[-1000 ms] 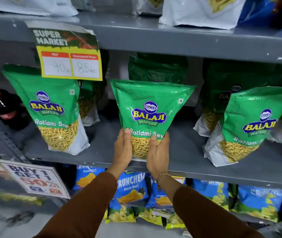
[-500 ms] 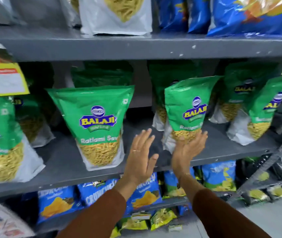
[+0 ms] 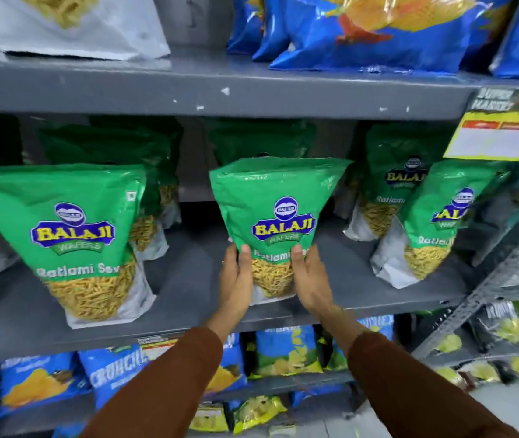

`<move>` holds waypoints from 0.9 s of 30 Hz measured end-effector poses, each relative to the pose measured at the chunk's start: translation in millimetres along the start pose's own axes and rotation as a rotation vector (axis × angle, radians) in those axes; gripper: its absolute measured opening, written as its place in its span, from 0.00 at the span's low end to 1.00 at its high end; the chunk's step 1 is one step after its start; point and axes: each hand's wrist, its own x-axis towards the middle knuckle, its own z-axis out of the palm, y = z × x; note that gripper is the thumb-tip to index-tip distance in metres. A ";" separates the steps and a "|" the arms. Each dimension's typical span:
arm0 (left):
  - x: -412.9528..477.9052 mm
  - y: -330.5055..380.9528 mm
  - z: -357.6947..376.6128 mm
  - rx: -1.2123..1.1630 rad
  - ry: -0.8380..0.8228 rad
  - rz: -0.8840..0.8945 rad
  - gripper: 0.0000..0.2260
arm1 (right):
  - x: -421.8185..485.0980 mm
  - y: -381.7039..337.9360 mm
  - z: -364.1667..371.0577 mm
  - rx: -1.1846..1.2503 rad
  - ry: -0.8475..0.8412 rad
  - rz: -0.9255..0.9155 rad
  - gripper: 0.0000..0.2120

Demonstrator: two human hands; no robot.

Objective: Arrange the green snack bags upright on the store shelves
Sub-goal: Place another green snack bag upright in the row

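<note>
A green Balaji snack bag [image 3: 280,200] stands upright at the front of the grey middle shelf [image 3: 188,279]. My left hand [image 3: 236,279] grips its lower left side and my right hand [image 3: 310,279] grips its lower right side. Left of it another green bag [image 3: 71,229] stands upright by itself. To the right, a green bag [image 3: 438,222] leans against another green bag [image 3: 394,181] behind it. More green bags sit dim at the back of the shelf.
Blue snack bags [image 3: 378,30] and a white bag [image 3: 71,23] fill the shelf above. Blue and yellow packs [image 3: 286,352] crowd the shelf below. A yellow price tag [image 3: 498,134] hangs at the upper right. A slanted metal rack frame [image 3: 485,289] runs along the right.
Both hands went from open beside the bags to gripping the second green bag. The view shifted right, and that bag now stands straight in the middle.
</note>
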 end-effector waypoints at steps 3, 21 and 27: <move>-0.5 1.6 0.5 0.016 0.020 -0.035 0.14 | -4.9 5.4 -3.0 -0.068 0.015 -0.050 0.24; -16.2 -3.6 11.3 0.161 0.265 0.289 0.29 | -22.4 13.8 -8.8 -0.102 0.102 -0.159 0.42; -40.0 8.6 67.1 0.528 -0.012 1.065 0.23 | -15.1 45.9 -69.8 -0.175 0.438 -0.250 0.32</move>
